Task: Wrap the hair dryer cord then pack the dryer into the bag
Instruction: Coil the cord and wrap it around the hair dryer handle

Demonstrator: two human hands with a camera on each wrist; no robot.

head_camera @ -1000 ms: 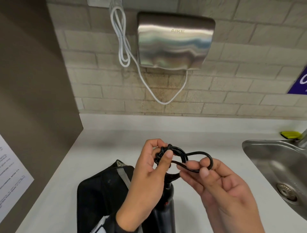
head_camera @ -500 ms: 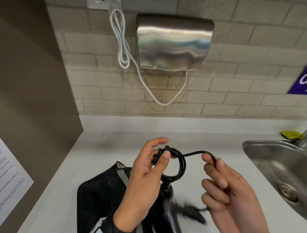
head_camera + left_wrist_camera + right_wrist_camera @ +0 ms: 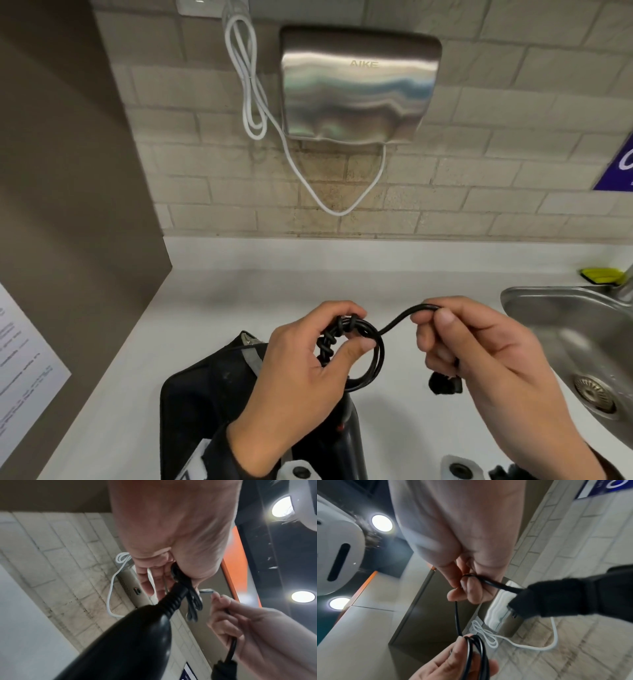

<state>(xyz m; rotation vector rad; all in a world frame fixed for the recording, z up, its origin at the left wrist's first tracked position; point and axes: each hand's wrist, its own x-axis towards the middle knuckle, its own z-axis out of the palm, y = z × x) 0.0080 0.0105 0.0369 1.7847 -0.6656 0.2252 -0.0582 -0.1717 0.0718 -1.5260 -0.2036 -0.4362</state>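
Observation:
My left hand [image 3: 318, 346] grips a small coil of the black cord [image 3: 371, 356] between thumb and fingers, just above the black hair dryer [image 3: 346, 442], whose handle hangs below it. In the left wrist view the dryer handle [image 3: 130, 639] and its ribbed cord sleeve run up into that hand [image 3: 164, 574]. My right hand [image 3: 442, 329] pinches the free end of the cord, pulled taut to the right; the plug [image 3: 445, 383] dangles under it. The right wrist view shows the cord [image 3: 457, 618] and plug [image 3: 556, 599]. The black bag [image 3: 205, 401] lies on the counter below my left hand.
A white counter [image 3: 239, 294] runs to a tiled wall with a steel hand dryer [image 3: 356, 85] and its white cable [image 3: 253, 102]. A steel sink [image 3: 575, 342] is at the right, a yellow sponge [image 3: 361, 274] behind it. A brown panel [image 3: 68, 171] bounds the left.
My right hand has pulled the cord's free end out to the right, tightening the loop round the coil; the plug has swung up beneath that hand. The left hand keeps its hold.

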